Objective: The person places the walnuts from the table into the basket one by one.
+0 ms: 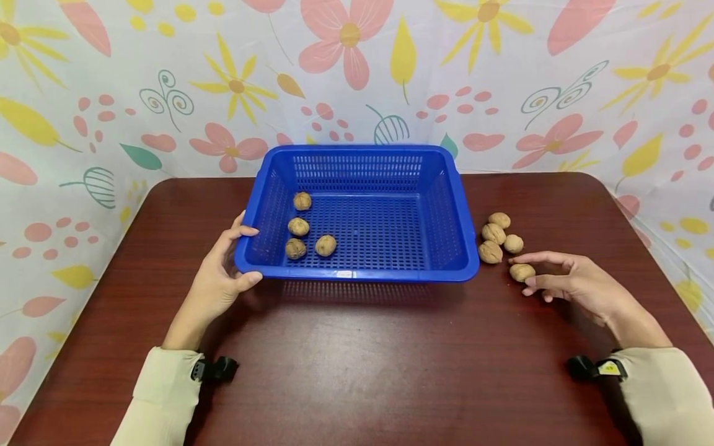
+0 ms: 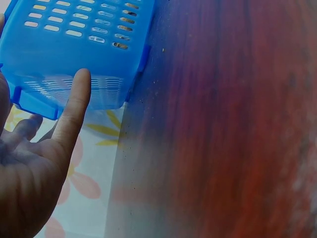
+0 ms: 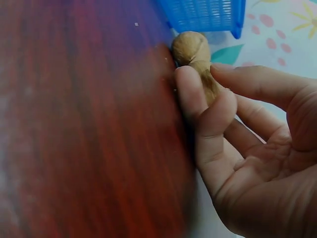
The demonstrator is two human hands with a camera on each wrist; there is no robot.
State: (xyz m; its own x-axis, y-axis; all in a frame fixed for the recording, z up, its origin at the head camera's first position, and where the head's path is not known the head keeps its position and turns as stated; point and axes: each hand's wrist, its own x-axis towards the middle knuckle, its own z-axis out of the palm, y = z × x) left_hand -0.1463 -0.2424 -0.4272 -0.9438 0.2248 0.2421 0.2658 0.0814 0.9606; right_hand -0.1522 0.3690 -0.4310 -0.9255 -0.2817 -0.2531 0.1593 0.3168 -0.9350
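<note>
A blue plastic basket (image 1: 362, 274) with slotted walls stands on the table, several walnuts (image 1: 326, 246) lying in its left part. My left hand (image 1: 219, 272) grips the basket at its front left corner, thumb on the front rim and fingers over the left rim. In the left wrist view, one finger (image 2: 74, 109) lies along the basket's outer wall (image 2: 54, 54). To the right of the basket, my right hand (image 1: 580, 288) pinches a walnut (image 1: 522, 272) between thumb and fingers, low over the table. Several loose walnuts (image 1: 493, 233) sit together just beyond it, beside the basket.
The dark red-brown wooden table (image 1: 357, 371) has rounded far corners. A white cloth with printed flowers (image 1: 348, 37) hangs behind it and along both sides. Black straps (image 1: 214, 370) circle both wrists over pale sleeves.
</note>
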